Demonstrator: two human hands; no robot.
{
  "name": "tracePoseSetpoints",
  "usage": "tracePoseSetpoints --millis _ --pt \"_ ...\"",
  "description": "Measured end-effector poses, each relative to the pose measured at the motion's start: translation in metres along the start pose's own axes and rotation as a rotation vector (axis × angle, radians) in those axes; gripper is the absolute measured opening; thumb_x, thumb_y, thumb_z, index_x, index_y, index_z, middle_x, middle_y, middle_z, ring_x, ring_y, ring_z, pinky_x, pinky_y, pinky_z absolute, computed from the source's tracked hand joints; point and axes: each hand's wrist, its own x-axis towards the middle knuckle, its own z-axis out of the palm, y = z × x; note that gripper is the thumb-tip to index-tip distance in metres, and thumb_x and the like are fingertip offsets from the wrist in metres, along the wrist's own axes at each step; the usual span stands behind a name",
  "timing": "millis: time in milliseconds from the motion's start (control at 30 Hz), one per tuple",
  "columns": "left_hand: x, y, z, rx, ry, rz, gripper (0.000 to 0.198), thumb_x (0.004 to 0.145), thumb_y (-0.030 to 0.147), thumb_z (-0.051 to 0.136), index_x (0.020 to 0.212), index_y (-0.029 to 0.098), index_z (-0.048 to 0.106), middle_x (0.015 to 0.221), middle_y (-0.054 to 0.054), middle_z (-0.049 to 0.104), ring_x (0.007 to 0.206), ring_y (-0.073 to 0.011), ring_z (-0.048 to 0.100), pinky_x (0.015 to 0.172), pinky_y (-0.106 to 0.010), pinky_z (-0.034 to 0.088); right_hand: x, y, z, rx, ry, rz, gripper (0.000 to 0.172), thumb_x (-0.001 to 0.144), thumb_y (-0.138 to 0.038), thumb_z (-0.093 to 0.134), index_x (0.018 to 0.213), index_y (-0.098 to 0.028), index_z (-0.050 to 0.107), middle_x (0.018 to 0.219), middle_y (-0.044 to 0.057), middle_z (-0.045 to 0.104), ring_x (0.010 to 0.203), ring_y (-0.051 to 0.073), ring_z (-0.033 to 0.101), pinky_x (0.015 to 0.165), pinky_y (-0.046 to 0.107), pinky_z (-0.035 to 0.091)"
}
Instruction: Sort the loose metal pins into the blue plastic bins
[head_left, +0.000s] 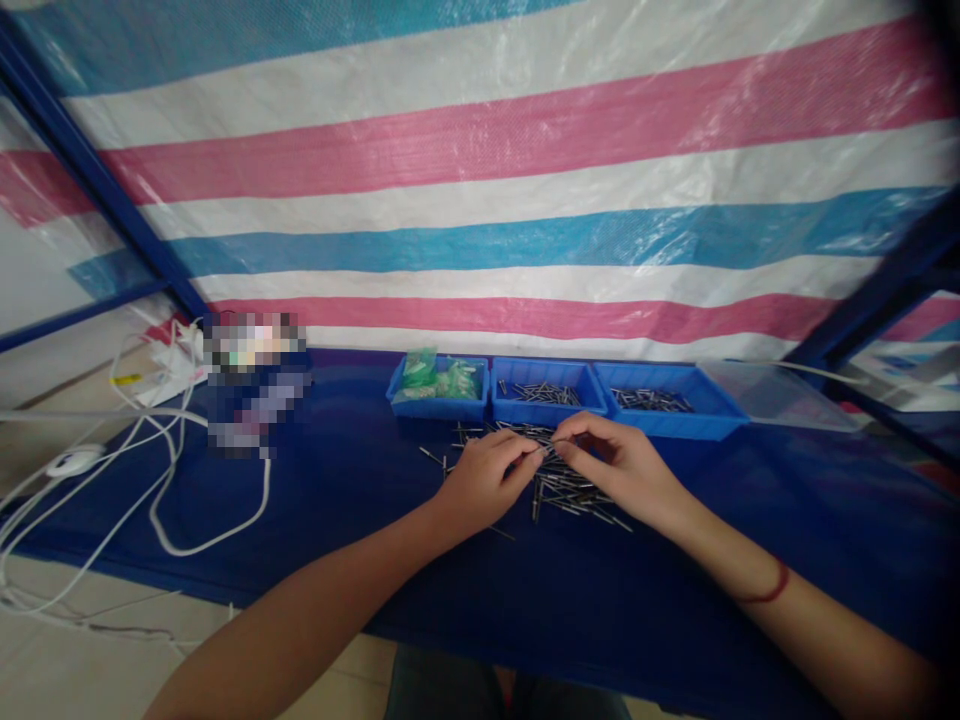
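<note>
Left hand [487,478] and right hand [619,462] both pinch one pin [547,451], long axis left-right, just above the pile [574,492].

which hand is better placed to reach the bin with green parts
Left, probably: the left hand lies nearer the bin of green parts at the row's left end; the right hand sits farther right.

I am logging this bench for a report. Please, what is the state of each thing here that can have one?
Left hand, fingers curled, tips pinched over the pins.
Right hand, tips pinched, meeting the left.
Metal pins, loose pile on the cloth.
Left bin, holds green parts.
Middle bin, holds pins.
Right bin, holds pins.
White cable, slack loops.
</note>
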Motion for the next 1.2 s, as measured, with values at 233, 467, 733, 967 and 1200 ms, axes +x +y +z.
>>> tracePoseSetpoints --millis 233,467,733,967,1200 --pt "-0.001 -0.002 0.001 0.001 -0.002 -0.009 0.019 0.093 0.028 0.048 0.09 0.017 0.064 0.086 -0.004 0.064 0.082 -0.0158 0.06 0.075 -0.025 0.044 -0.001 -0.002 0.003 0.027 0.002 0.003 0.02 0.084 -0.039 0.059 0.082 -0.02 0.063 0.076 0.003 0.061 0.072 0.017 0.055 0.067 0.031 0.045" --pt "0.0 -0.002 0.0 -0.05 0.066 -0.031 0.017 0.091 0.029 0.051 0.093 0.018 0.064 0.087 -0.003 0.065 0.082 -0.0154 0.061 0.075 -0.025 0.044 -0.001 -0.001 0.0 0.004 0.005 -0.007 0.016 0.085 -0.035 0.057 0.084 -0.02 0.063 0.08 0.003 0.062 0.075 0.018 0.057 0.068 0.03 0.044" --pt "-0.002 0.001 -0.002 0.107 0.058 -0.051 0.025 0.09 0.034 0.053 0.109 0.019 0.06 0.096 -0.004 0.065 0.092 -0.0188 0.058 0.082 -0.031 0.041 0.005 0.004 -0.017 -0.221 -0.061 -0.09 0.015 0.086 -0.032 0.053 0.083 -0.021 0.062 0.081 0.003 0.065 0.075 0.018 0.059 0.067 0.03 0.045" --pt "-0.01 0.0 -0.002 0.358 -0.127 -0.006 0.037 0.087 0.052 0.052 0.115 0.029 0.061 0.119 -0.004 0.058 0.111 -0.0262 0.047 0.084 -0.041 0.035 0.016 0.038 -0.086 -0.8 0.289 0.104 0.017 0.082 -0.033 0.052 0.081 -0.02 0.063 0.081 0.009 0.068 0.077 0.025 0.061 0.068 0.035 0.042" --pt "-0.01 -0.001 -0.003 0.387 -0.192 -0.002 0.025 0.09 0.044 0.051 0.102 0.029 0.066 0.109 -0.001 0.063 0.107 -0.0232 0.048 0.083 -0.04 0.032 0.013 0.058 -0.109 -1.115 0.229 0.399 0.031 0.081 -0.043 0.048 0.08 -0.019 0.068 0.075 0.016 0.066 0.069 0.029 0.058 0.059 0.037 0.034"
